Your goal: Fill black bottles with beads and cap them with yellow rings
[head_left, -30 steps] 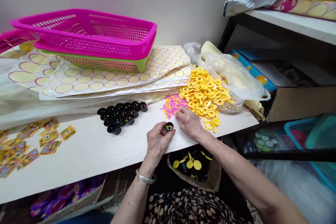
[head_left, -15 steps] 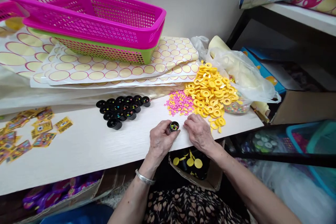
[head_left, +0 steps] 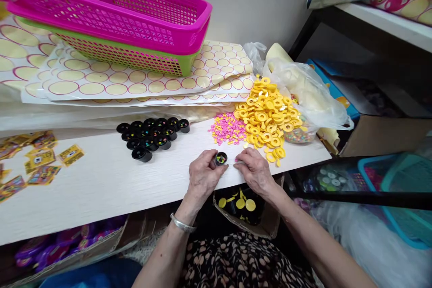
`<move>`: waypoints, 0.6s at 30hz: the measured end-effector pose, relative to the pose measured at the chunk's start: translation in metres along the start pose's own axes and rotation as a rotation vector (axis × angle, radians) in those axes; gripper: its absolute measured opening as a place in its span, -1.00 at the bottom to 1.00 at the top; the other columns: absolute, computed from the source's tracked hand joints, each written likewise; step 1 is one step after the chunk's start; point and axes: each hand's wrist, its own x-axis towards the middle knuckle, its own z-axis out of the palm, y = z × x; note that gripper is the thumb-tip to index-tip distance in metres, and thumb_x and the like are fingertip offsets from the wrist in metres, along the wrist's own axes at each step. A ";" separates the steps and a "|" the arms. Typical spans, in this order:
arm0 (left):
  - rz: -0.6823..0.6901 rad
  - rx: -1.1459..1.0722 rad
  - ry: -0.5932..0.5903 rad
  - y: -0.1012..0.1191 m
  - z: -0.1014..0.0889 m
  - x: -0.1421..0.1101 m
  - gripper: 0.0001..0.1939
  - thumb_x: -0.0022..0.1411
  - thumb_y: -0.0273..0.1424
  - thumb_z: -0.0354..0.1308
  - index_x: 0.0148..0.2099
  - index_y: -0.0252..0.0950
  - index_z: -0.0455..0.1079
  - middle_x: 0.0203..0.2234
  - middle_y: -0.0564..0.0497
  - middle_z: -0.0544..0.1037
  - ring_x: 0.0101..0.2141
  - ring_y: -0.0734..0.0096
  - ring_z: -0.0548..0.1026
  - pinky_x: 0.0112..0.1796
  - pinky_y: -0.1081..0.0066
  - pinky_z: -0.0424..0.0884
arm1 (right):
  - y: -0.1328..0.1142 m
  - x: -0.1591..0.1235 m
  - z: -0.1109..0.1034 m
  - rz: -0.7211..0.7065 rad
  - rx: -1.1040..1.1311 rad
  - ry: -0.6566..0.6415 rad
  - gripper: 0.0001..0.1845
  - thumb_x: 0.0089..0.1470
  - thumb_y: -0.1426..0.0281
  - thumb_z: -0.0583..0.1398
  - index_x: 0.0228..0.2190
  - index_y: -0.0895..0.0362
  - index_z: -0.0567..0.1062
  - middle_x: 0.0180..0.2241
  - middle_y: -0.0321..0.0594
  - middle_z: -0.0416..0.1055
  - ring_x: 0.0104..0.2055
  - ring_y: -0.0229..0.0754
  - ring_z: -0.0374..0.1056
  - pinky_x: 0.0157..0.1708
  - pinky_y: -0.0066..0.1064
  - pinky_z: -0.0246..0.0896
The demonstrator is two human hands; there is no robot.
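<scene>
My left hand [head_left: 204,172] pinches a small round black cup [head_left: 221,158] between thumb and fingers, its mouth upward and small multicoloured beads inside. Just to the right, my right hand [head_left: 254,168] is closed, thumb and fingertips together. Something tiny and pale pink shows at its fingertips, too small to name. Beyond the hands lies a loose heap of pink and yellow beads [head_left: 227,128]. Against it rests a pile of yellow ring-shaped caps with tabs [head_left: 266,114]. Several more black cups [head_left: 148,136] stand grouped on the table to the left, some with coloured beads inside.
A pink basket [head_left: 135,24] sits in a green basket [head_left: 124,56] on sticker sheets [head_left: 141,87]. Gold printed packets [head_left: 42,157] lie at the left. A plastic bag [head_left: 310,90] is at the right. Below the table edge, a cardboard box [head_left: 270,227] holds yellow-capped pieces.
The view has shifted slightly, so the table things sit a little further left and higher. My left hand still holds the black cup; my right hand's closed fingertips remain beside it.
</scene>
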 end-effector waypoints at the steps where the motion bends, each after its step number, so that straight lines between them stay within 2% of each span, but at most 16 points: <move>1: 0.005 -0.011 0.005 0.000 0.000 0.000 -0.62 -0.11 -0.41 0.30 -0.16 -0.30 0.39 -0.51 0.13 0.39 -0.58 0.61 0.27 -0.50 0.53 0.27 | -0.003 0.001 0.000 -0.001 -0.046 -0.019 -0.88 0.08 0.45 0.09 -0.39 0.11 0.44 -0.38 -0.20 0.31 -0.28 -0.16 0.19 -0.27 -0.36 0.09; 4: 0.037 -0.017 -0.013 -0.001 0.000 0.000 -0.66 -0.07 -0.39 0.28 -0.17 -0.29 0.40 -0.49 0.11 0.40 -0.57 0.59 0.27 -0.49 0.52 0.27 | -0.009 0.005 0.000 -0.001 -0.189 -0.087 -0.80 0.14 0.46 0.01 -0.43 0.14 0.41 -0.37 -0.18 0.32 -0.26 -0.16 0.19 -0.26 -0.38 0.06; 11: 0.071 0.005 -0.051 0.001 -0.002 -0.001 -0.72 -0.03 -0.40 0.26 -0.19 -0.26 0.41 -0.47 0.09 0.41 -0.54 0.58 0.27 -0.47 0.51 0.26 | -0.014 0.024 -0.009 0.129 -0.340 -0.274 -0.83 0.14 0.41 0.01 -0.42 0.12 0.37 -0.43 -0.21 0.35 -0.38 -0.19 0.24 -0.45 -0.40 -0.07; 15: 0.069 0.001 -0.048 0.003 -0.001 -0.001 -0.75 -0.02 -0.40 0.25 -0.21 -0.26 0.42 -0.49 0.10 0.40 -0.54 0.57 0.27 -0.47 0.51 0.26 | -0.013 0.032 -0.013 0.195 -0.280 -0.262 -0.85 0.09 0.40 0.07 -0.47 0.12 0.39 -0.49 -0.22 0.37 -0.43 -0.19 0.26 -0.49 -0.42 -0.11; 18: 0.057 0.002 -0.042 0.003 -0.001 -0.001 -0.71 -0.03 -0.37 0.26 -0.20 -0.26 0.42 -0.50 0.10 0.39 -0.55 0.57 0.28 -0.47 0.50 0.27 | -0.010 0.028 -0.011 0.170 -0.177 -0.219 -0.85 0.08 0.41 0.08 -0.49 0.12 0.39 -0.50 -0.24 0.37 -0.43 -0.22 0.26 -0.48 -0.44 -0.06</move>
